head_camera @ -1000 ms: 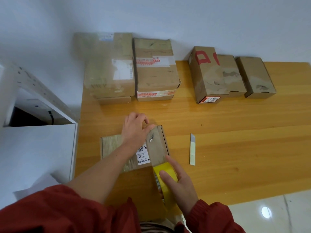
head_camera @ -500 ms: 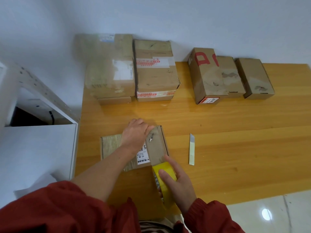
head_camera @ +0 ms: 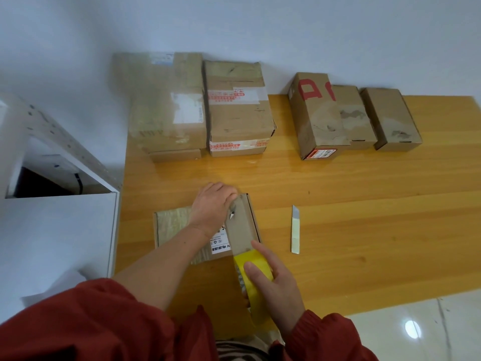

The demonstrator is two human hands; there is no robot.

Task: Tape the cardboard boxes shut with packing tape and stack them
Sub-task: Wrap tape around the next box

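Note:
A flat cardboard box (head_camera: 173,226) with a white label lies near the table's front left. My left hand (head_camera: 213,207) presses down on its far right corner, fingers curled over the strip of tape that runs along the box's right side. My right hand (head_camera: 273,285) holds a yellow roll of packing tape (head_camera: 253,272) at the box's near edge, with the tape stretched from the roll up to my left hand. Two stacks of larger boxes (head_camera: 239,110) stand at the back left; three smaller boxes (head_camera: 320,118) stand in a row at the back right.
A utility knife blade (head_camera: 295,229) lies on the wooden table (head_camera: 364,204) right of the box. A white cabinet (head_camera: 57,230) borders the table's left edge. The table's front edge drops to a tiled floor (head_camera: 416,327) at right.
My left hand has curled and slid slightly toward the box's far corner, pressing the tape. The right hand with the roll has barely shifted.

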